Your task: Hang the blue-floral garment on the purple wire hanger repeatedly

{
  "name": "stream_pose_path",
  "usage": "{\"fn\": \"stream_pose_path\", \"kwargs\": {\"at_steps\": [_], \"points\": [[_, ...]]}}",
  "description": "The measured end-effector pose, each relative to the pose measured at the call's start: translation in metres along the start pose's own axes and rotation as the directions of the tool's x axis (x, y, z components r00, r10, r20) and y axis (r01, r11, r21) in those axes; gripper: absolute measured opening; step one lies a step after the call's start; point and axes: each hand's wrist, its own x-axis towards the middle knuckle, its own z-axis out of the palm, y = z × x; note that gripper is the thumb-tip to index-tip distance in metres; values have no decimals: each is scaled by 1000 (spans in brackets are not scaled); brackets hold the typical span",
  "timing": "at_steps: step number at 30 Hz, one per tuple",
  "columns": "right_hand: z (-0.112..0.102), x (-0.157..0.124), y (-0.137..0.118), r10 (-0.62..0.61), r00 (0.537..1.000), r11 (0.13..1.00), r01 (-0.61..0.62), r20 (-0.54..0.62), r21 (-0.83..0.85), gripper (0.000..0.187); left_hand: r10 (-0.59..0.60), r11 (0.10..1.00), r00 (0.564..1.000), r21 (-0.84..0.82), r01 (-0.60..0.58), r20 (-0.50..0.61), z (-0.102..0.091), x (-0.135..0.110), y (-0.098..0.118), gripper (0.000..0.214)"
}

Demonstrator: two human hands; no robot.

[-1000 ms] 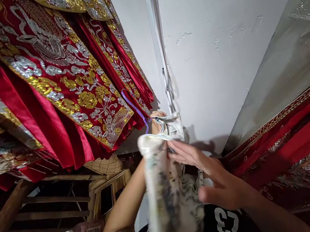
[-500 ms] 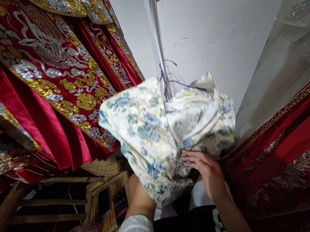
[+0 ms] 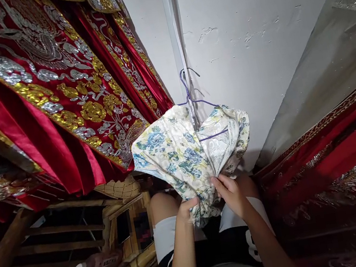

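— Cotton, by the look of it: a floral garment [image 3: 181, 151], white with blue and green flowers, hangs on a purple wire hanger [image 3: 193, 103] against the white wall [image 3: 252, 48].

— Where are the hands?

— Both at its lower end. The left hand [image 3: 188, 208] is closed around the bunched cloth, fingers curled over it. The right hand [image 3: 231, 192], just beside it, pinches a fold between thumb and fingertips.

— Why gathered like that?

— I judge that the grip pulls the loose fabric into one bundle, so that it drapes from the hanger above the hands and does not spread.

— What lies around the grip?

— Up and left of it hang red robes [image 3: 54, 90] with gold and silver embroidery. Right of it lies more red embroidered cloth [image 3: 332, 157]. Lower left stands a wooden frame [image 3: 45, 237], with a pink bottle [image 3: 94, 265] lying on it. Below the hands show the person's white shorts [image 3: 167, 240].
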Motion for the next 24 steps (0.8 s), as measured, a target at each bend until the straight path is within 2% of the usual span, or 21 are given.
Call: {"fn": "stream_pose_path", "kwargs": {"at_steps": [2, 4, 6, 10, 12, 14, 16, 17, 18, 19, 21, 22, 23, 24], "points": [[2, 0, 1, -7, 998, 1000, 9, 58, -30, 52, -50, 978, 996, -204, 33, -78, 2, 0, 0, 68], [3, 1, 0, 4, 997, 997, 2, 79, -74, 50, -127, 903, 979, -427, 49, -156, 0, -1, 3, 75], [3, 1, -1, 24, 997, 995, -16, 75, -102, 47, -187, 834, 963, -549, 52, -193, -2, -3, 6, 82], [6, 2, -4, 54, 994, 998, -56, 95, 27, 48, -234, 779, 946, -625, 45, -223, 1, -5, 10, 82], [7, 2, -6, 61, 996, 992, -68, 68, 106, 49, -241, 771, 939, -636, 32, -246, 4, -3, 9, 82], [7, 1, -8, 69, 997, 988, -71, 14, 135, 44, -230, 786, 922, -618, -14, -313, 5, 3, 6, 79], [6, 1, -9, 65, 997, 990, -60, -32, 126, 34, -189, 822, 884, -561, -97, -429, 3, 11, -1, 73], [5, 0, -9, 57, 997, 992, -51, -50, 118, 30, -157, 846, 849, -512, -148, -505, 1, 16, -5, 69], [4, 0, -9, 47, 997, 993, -40, -62, 113, 27, -115, 873, 795, -442, -206, -596, -1, 20, -11, 67], [4, 0, -9, 38, 997, 993, -30, -70, 112, 26, -57, 903, 717, -341, -260, -695, -2, 23, -16, 65], [3, 1, -8, 27, 997, 993, -18, -73, 120, 27, 147, 944, 498, -28, -327, -855, -2, 25, -27, 62], [4, 1, -8, 25, 998, 992, -17, -65, 124, 28, 286, 931, 407, 150, -333, -867, 1, 25, -31, 57], [5, 2, -8, 24, 999, 992, -18, -48, 126, 28, 419, 894, 382, 301, -332, -824, 5, 23, -35, 51], [6, 2, -7, 26, 999, 992, -23, -25, 128, 28, 519, 851, 429, 397, -343, -740, 9, 21, -37, 44]]}}
